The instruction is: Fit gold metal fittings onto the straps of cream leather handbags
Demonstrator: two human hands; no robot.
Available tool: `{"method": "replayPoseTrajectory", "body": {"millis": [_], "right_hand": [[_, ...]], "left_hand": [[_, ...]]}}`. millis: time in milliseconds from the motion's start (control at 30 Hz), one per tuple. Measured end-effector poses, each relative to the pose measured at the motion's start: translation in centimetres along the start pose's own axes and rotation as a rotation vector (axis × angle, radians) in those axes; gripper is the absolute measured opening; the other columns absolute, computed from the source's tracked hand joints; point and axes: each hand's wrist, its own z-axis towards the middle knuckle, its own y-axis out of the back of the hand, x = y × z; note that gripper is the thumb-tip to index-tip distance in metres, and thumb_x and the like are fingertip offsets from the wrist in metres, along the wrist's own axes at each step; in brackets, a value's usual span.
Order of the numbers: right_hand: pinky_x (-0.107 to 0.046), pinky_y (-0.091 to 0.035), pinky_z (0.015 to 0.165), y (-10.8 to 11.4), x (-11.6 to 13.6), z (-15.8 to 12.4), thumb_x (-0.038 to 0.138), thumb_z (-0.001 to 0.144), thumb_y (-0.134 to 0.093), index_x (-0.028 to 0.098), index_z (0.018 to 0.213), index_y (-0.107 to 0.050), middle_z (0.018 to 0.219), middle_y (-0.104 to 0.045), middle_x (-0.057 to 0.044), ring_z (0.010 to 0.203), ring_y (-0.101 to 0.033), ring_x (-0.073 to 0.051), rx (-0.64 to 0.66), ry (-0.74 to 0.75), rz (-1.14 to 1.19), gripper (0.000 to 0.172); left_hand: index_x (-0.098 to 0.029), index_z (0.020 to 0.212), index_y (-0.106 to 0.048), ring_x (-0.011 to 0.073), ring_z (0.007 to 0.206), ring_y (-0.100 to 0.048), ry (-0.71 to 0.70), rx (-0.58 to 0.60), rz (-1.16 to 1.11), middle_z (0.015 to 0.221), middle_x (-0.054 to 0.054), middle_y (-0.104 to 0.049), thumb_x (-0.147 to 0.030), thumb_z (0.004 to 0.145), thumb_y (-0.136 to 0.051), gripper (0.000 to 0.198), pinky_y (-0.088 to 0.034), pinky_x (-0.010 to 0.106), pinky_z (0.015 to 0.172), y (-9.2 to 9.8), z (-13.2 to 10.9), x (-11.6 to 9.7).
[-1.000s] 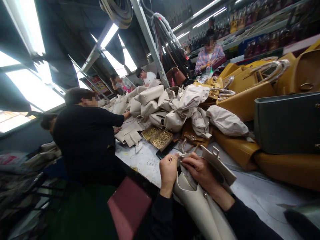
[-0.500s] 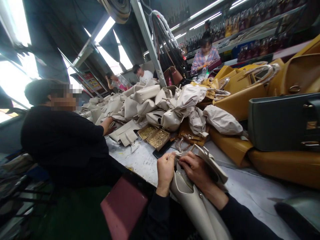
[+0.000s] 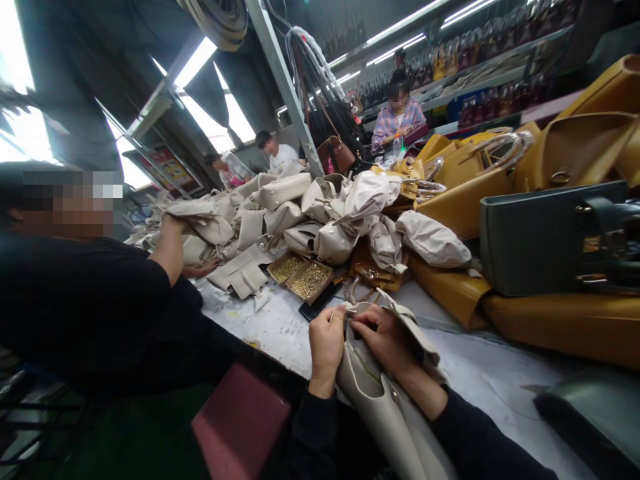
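Cream, smooth leather-like handbag (image 3: 373, 400) sags, mouth up, nearer the wearer than the shallow brown cardboard box (image 3: 323, 289) of small gold-coloured metal pieces (image 3: 309, 280), and to the right of it. The left hand (image 3: 326, 343) pinches the upper edge of the bag between thumb and bent fingers. The right hand (image 3: 383, 337), its fingers drawn together, pinches just beside it on the same edge; exactly which small part lies between those fingertips is hidden. A stiff-looking cream flap (image 3: 413, 327) stands out beyond the right wrist, farther right of the box.

By its look, the bag should be light, with soft walls that crease and fold under their own weight, so the lower body would swing if held by one corner only. Its smooth face may slide a little under dry fingers, and it could mark more easily than break. The doubled rim seems the firmest place to take hold; a palm under the drooping body, below the round metal stud (image 3: 395, 396), would steady it.
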Motion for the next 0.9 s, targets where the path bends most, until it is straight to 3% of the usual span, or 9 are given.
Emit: {"method": "replayPoseTrajectory", "body": {"millis": [267, 700, 900], "right_hand": [[-0.034, -0.048, 0.072, 0.4, 1.3, -0.2, 0.026, 0.095, -0.06, 0.024, 0.08, -0.072, 0.076, -0.063, -0.003, 0.076, -0.061, -0.022, 0.018, 0.11, -0.058, 0.02], [-0.032, -0.047, 0.069, 0.4, 1.0, -0.1, 0.021, 0.093, -0.063, 0.022, 0.076, -0.071, 0.074, -0.061, -0.002, 0.074, -0.059, -0.02, 0.016, 0.112, -0.022, 0.019], [-0.033, -0.046, 0.075, 0.2, 1.3, -0.2, 0.019, 0.092, -0.063, 0.023, 0.079, -0.073, 0.076, -0.061, -0.001, 0.078, -0.059, -0.02, 0.016, 0.082, -0.017, 0.017]], "left_hand": [[-0.014, 0.076, -0.076, 0.0206, 0.073, -0.065, 0.027, 0.009, 0.023, 0.077, 0.006, -0.076, -0.045, 0.091, -0.059, 0.038, -0.046, 0.027, 0.068, 0.2, 0.0, 0.4], [-0.016, 0.081, -0.077, 0.0212, 0.078, -0.068, -0.019, 0.011, 0.025, 0.083, 0.006, -0.078, -0.043, 0.092, -0.059, 0.035, -0.048, 0.027, 0.073, 0.0, -0.4, -0.4], [-0.014, 0.079, -0.077, 0.021, 0.074, -0.066, 0.023, 0.039, 0.021, 0.078, 0.006, -0.076, -0.045, 0.092, -0.057, 0.039, -0.047, 0.027, 0.068, 0.3, -0.1, -0.1]]}}
